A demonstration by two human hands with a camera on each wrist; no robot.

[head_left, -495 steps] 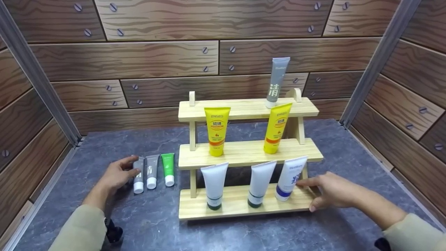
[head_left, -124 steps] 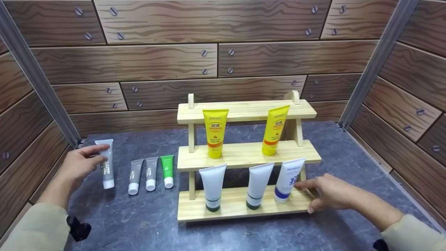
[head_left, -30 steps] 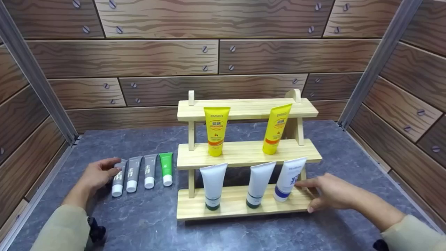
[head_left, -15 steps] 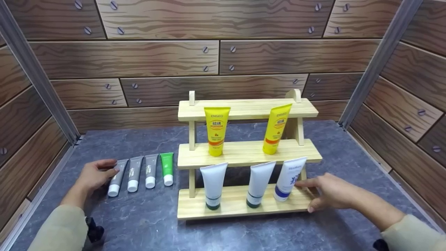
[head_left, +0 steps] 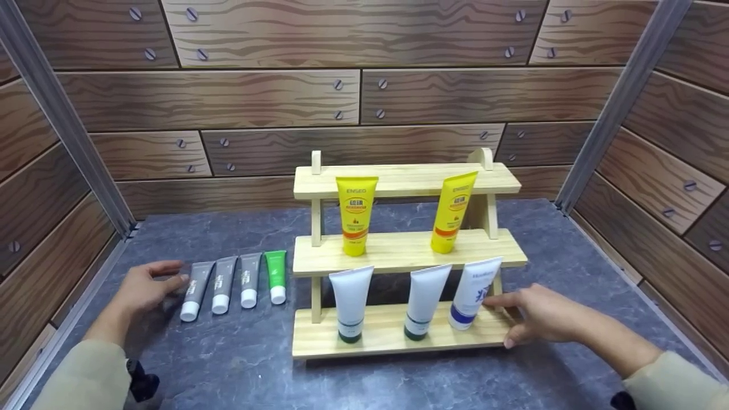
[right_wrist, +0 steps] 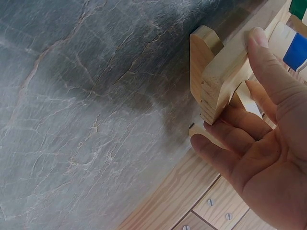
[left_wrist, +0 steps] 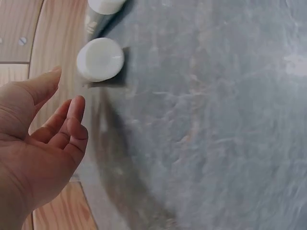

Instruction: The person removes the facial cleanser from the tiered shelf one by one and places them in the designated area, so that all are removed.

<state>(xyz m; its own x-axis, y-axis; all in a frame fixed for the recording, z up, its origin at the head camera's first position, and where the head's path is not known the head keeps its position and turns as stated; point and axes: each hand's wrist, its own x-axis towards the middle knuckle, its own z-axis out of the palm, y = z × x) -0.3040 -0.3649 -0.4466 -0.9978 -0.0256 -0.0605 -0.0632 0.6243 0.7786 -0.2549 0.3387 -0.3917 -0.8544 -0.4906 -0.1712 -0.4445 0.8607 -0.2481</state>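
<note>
In the head view, three grey tubes with white caps lie side by side on the dark table: the leftmost tube (head_left: 196, 290), a middle one (head_left: 224, 285) and a third (head_left: 249, 279). A green tube (head_left: 276, 273) ends the row. My left hand (head_left: 145, 287) is just left of the leftmost tube, fingers relaxed and holding nothing. The left wrist view has that tube's white cap (left_wrist: 100, 60) beyond the thumb. My right hand (head_left: 541, 316) grips the right end of the wooden rack's bottom board (head_left: 381, 341), thumb over its edge in the right wrist view.
On the rack's middle board (head_left: 398, 250) stand two yellow tubes, one left (head_left: 356, 216) and one right (head_left: 454, 213). Below stand two plain white tubes (head_left: 350, 304) and a white tube with a blue band (head_left: 472, 293). Wood-patterned walls (head_left: 273, 97) enclose the table.
The grey tube that stood on the rack's top board was carried left and laid at the row's left end. My left hand has since drawn off it leftward. The right hand stays put.
</note>
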